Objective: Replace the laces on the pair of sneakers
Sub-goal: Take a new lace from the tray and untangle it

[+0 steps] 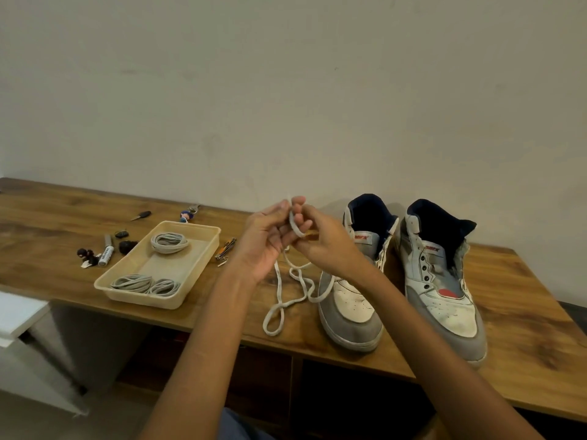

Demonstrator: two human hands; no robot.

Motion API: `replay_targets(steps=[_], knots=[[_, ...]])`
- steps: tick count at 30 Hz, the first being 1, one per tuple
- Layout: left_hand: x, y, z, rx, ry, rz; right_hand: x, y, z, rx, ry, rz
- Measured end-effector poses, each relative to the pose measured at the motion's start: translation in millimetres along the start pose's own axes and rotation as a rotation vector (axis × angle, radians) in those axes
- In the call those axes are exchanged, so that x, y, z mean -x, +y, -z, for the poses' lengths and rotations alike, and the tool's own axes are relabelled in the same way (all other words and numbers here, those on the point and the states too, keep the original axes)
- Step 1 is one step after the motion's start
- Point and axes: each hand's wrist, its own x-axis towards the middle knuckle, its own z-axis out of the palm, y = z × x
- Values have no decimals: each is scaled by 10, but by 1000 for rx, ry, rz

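We see a loose white lace raised at its upper end between the two hands, above the wooden table; its slack trails down in loops onto the tabletop just left of the left sneaker. The left hand has its fingers curled, with the lace wound in a loop around them. The right hand pinches the lace at that loop, its fingers bent in close against the left hand's fingertips. Both sneakers stand upright with toes toward the near edge; the right sneaker sits just beside its mate, and neither shows a lace in its eyelets. To the left lies a shallow beige tray holding three coiled grey laces. Beyond the tray's left side we find a marker and some small dark objects too small to tell. A nail clipper lies between tray and hands.
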Motion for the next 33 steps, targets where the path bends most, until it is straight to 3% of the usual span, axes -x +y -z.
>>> replay_targets(steps=[4,10,16,20,23,27,33], knots=[[-7,-43,-69,15,-15,28,-20,22,-89,-304,31,-89],[8,-17,-60,28,-12,2,46,11,-41,-311,27,-55],[-44,1,88,-113,158,-189,81,-108,205,-227,-263,-240],[-56,-51,112,-336,209,-296,100,-156,380,-237,-354,-276],[-67,-132,68,-561,158,-365,98,-209,456,-349,-272,-272],[-82,-221,13,-758,-59,-400,81,-239,534,-555,-93,-333],[-71,-322,17,-953,-197,-266,66,-204,604,-597,-5,-320]])
